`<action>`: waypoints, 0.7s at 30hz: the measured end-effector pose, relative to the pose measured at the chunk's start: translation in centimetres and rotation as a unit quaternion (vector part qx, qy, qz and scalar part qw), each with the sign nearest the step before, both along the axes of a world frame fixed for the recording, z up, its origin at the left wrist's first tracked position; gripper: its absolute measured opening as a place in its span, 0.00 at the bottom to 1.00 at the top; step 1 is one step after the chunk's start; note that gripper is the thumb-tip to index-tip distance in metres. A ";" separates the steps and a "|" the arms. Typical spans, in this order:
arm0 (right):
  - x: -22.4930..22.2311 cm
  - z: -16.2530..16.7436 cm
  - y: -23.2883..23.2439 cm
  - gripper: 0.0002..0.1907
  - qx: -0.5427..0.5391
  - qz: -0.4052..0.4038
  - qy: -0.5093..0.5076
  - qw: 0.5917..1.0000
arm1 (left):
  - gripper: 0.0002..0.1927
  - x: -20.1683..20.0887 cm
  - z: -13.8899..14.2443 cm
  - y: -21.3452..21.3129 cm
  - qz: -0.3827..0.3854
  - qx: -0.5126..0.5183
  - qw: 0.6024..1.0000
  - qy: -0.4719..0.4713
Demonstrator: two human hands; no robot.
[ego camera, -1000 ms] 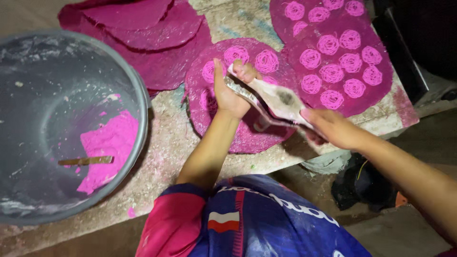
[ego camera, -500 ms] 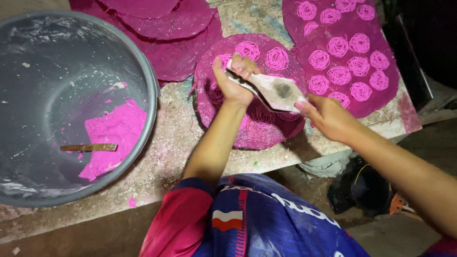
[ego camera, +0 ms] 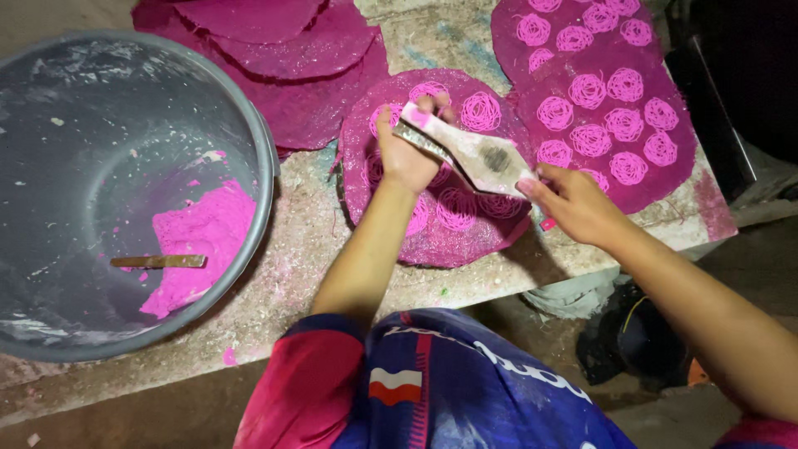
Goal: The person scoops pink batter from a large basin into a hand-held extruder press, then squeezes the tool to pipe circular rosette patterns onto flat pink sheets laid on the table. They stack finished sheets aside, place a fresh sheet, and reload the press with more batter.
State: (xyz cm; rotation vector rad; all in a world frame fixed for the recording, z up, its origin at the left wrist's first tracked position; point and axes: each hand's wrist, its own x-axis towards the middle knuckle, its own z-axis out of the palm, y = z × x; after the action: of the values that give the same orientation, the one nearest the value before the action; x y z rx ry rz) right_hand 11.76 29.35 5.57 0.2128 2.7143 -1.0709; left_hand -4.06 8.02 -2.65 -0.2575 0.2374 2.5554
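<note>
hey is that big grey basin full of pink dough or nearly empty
Nearly empty. The grey basin holds only a small patch of pink dough and a stick; most of its floor is bare.

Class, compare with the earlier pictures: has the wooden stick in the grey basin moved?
No. The wooden stick lies on the same edge of the pink paste in the grey basin; only the camera shifted.

1. A large basin fills the left of the frame on the tabletop; I see a lump of dough and a stick lying in it.
2. A stack of round mats sits at upper centre, behind and right of the basin.
3. At centre, a round mat carries coiled noodle nests; a press hangs above it.
4. Two more mats with nests lie at upper right.
</note>
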 end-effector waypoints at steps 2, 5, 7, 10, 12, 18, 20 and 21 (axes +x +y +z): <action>0.2 -0.8 0.5 0.20 -0.051 0.008 -0.006 0.999 | 0.33 0.2 -1.9 -0.6 -0.087 -0.157 0.977 0.113; 0.4 -2.0 1.6 0.22 -0.070 0.022 -0.002 0.997 | 0.35 1.2 -6.0 -0.4 -0.249 -0.414 0.843 0.235; 0.4 -2.9 2.2 0.19 -0.064 0.008 0.014 0.998 | 0.39 1.4 -8.2 0.0 -0.293 -0.399 0.847 0.193; 0.2 -4.5 3.0 0.17 -0.079 -0.026 0.032 0.996 | 0.38 2.2 -9.2 0.1 -0.285 -0.462 0.803 0.248; 0.0 -5.5 3.6 0.16 -0.111 -0.048 0.051 0.991 | 0.34 3.2 -8.2 -0.6 -0.246 -0.592 0.671 0.373; -2.1 -6.9 5.3 0.16 -0.134 -0.074 0.142 0.978 | 0.35 6.1 -2.3 -7.5 -0.050 -0.772 0.383 0.505; -4.4 -6.8 5.4 0.16 -0.095 -0.060 0.194 0.975 | 0.30 5.9 -1.4 -10.6 -0.093 -0.815 0.433 0.374; -6.1 -6.7 5.4 0.17 -0.056 -0.069 0.192 0.977 | 0.27 6.1 -1.4 -12.3 -0.059 -0.831 0.449 0.323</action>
State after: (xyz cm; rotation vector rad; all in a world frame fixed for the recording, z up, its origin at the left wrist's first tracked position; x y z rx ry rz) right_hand 5.64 34.72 -1.12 0.1938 2.9977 -1.4316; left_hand 2.07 -4.23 -4.04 0.1185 2.7818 1.1069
